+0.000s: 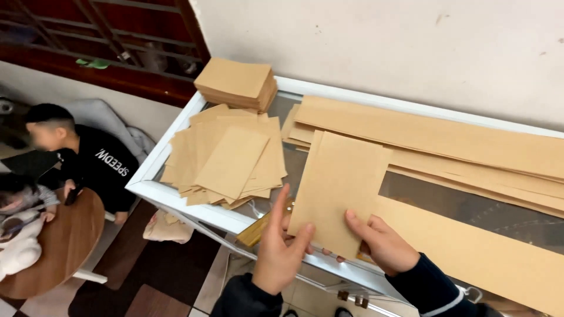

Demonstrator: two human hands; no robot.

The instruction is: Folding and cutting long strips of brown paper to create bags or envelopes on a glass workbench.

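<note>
Both my hands hold one brown paper sheet (338,188) over the near edge of a white-framed glass table (176,199). My left hand (279,249) grips its lower left corner, thumb raised beside it. My right hand (382,243) pinches its lower edge with the thumb on top. The sheet lies tilted over the table, upper end resting toward long brown paper strips (446,141).
A loose spread of cut brown sheets (226,158) lies at the table's left end, with a neat stack (238,82) behind it. Long strips cover the right side. Two people sit at a round wooden table (59,240) lower left. A white wall runs behind.
</note>
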